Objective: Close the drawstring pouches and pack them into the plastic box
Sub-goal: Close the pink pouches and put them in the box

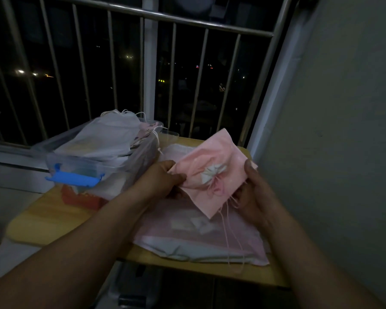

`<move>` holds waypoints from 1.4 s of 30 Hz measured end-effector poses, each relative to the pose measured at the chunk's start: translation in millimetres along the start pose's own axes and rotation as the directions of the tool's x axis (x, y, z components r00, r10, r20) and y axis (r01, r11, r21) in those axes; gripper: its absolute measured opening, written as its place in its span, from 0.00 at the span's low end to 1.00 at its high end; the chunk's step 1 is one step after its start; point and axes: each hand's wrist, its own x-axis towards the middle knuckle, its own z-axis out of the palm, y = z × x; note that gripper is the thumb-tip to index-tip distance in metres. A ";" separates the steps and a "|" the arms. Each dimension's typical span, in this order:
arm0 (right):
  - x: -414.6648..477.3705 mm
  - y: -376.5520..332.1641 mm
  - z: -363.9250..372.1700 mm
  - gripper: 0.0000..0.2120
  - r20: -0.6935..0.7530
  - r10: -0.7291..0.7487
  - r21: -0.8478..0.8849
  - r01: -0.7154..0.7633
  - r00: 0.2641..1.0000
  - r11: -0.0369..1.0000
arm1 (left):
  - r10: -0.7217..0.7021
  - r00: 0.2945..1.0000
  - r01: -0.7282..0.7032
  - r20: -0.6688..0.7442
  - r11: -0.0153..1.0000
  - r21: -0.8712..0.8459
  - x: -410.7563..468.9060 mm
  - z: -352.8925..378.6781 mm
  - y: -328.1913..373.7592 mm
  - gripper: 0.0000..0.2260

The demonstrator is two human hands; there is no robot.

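Now we hold the pink fabric drawstring pouch [212, 172] over the yellow table [42, 215], right of the clear plastic box [112, 170], left hand [163, 181] and right hand [254, 192] pinching its side edges; soft and light, it is likely best held by its cords.

The plastic box [62, 162] is heaped above its rim with pouches [107, 134]; bare table [45, 216] front-left of it.
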 end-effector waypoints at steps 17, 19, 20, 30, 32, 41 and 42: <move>-0.6 -11.0 40.3 0.17 -0.067 -0.186 -0.307 0.157 0.980 0.939 | 0.608 0.789 -0.473 -0.091 0.694 0.543 -48.8 6.4 25.5 0.18; -0.5 -24.8 61.1 0.17 -0.055 -0.199 -0.297 0.174 0.978 0.939 | 0.694 0.716 -0.529 -0.077 0.612 0.588 -59.2 2.6 39.6 0.18; -1.0 -32.2 72.3 0.16 -0.042 -0.196 -0.275 0.177 0.980 0.945 | 0.716 0.692 -0.542 -0.089 0.597 0.592 -63.7 0.4 47.9 0.18; 39.6 -32.3 213.5 0.19 0.089 -0.060 -0.290 0.083 0.994 0.953 | 0.708 0.642 -0.229 -0.293 0.542 0.809 -51.6 -93.7 77.7 0.21; 51.6 -16.8 237.1 0.17 0.127 -0.002 -0.337 0.045 0.992 0.940 | 0.677 0.700 -0.164 -0.228 0.463 0.871 -48.8 -101.0 80.2 0.21; 79.2 -12.0 262.8 0.28 0.551 -0.330 -0.833 0.529 0.767 -0.161 | 0.121 0.993 -0.046 -0.010 0.449 0.892 -36.6 -147.2 78.8 0.21; 84.6 -11.0 268.0 0.27 0.610 -0.201 -0.790 0.570 0.766 -0.226 | 0.100 0.995 -0.064 0.020 0.456 0.888 -38.1 -150.0 80.0 0.21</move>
